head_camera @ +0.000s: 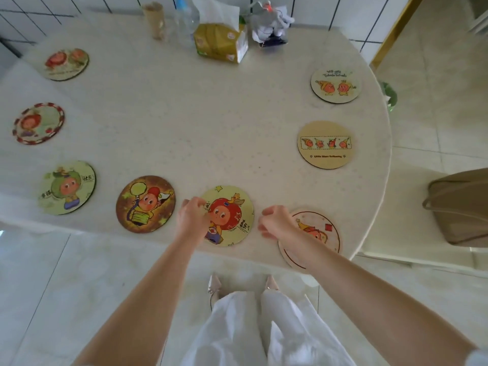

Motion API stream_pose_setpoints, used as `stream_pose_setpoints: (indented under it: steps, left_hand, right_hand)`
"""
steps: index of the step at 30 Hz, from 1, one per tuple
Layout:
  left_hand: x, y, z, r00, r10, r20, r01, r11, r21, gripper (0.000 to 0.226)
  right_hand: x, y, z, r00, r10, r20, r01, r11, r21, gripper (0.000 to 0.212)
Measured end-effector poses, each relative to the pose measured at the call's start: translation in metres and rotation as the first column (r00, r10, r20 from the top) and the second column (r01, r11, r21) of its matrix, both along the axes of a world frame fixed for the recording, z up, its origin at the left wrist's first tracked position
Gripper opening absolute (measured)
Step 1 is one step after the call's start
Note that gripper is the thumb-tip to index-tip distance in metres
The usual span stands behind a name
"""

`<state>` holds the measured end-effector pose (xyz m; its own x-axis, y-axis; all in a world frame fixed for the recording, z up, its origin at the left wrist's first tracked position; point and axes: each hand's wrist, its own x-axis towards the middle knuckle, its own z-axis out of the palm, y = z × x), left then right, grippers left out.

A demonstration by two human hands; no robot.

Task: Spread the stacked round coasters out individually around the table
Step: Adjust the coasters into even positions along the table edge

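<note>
Coasters lie singly around the table (211, 122); flanking the yellow coaster (232, 207), left hand (191, 217) touches its edge and right hand (274, 220) is loosely curled, grasping nothing.

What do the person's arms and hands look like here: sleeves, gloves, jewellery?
Both forearms are bare up to the frame edge. The left hand and right hand wear no gloves; no rings, watch or bracelets visible. A bit of pale fabric at bottom right may be a sleeve.

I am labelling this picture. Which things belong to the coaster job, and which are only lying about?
Job: eight round coasters spread along the table edge, e.g. brown coaster, star coaster, beige coaster; left hand; right hand.

Lying about: tissue pack, cardboard tube, clear bottle, crumpled cloth, tan bag.
</note>
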<state>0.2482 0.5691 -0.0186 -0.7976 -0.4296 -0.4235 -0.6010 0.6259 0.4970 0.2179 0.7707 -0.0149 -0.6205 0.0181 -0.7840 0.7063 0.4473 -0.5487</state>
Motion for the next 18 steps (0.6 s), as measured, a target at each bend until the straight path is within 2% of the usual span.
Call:
stream_pose_setpoints:
  steps: [3,5,7,10,13,18]
  left_hand:
    - [-0.009,-0.026,-0.003,0.999,-0.041,-0.015,0.041,0.999,0.001,0.042]
    - [-0.019,-0.036,-0.003,0.997,-0.072,0.008,0.071,0.996,0.05,0.043]
    - [-0.028,-0.043,-0.002,0.993,-0.111,0.035,0.107,0.989,0.101,0.044]
    - [-0.036,-0.048,-0.004,0.982,-0.182,0.05,0.171,0.969,0.181,0.042]
    - [-0.037,-0.055,-0.006,0.977,-0.205,0.059,0.188,0.958,0.218,0.037]
    - [-0.026,-0.068,-0.016,0.99,-0.104,0.096,0.064,0.936,0.347,0.021]
  right_hand:
    - [0.018,-0.02,-0.009,0.976,-0.208,0.067,0.208,0.978,0.008,0.038]
    - [0.03,-0.034,-0.009,0.932,-0.344,0.114,0.344,0.939,0.012,0.026]
    - [0.041,-0.047,-0.01,0.897,-0.432,0.096,0.432,0.902,0.023,0.019]
    - [0.049,-0.062,-0.015,0.877,-0.48,-0.016,0.48,0.877,0.034,0.019]
    - [0.052,-0.066,-0.015,0.812,-0.582,-0.038,0.584,0.81,0.051,0.011]
    - [0.045,-0.069,-0.009,0.836,-0.526,-0.154,0.545,0.829,0.127,0.017]
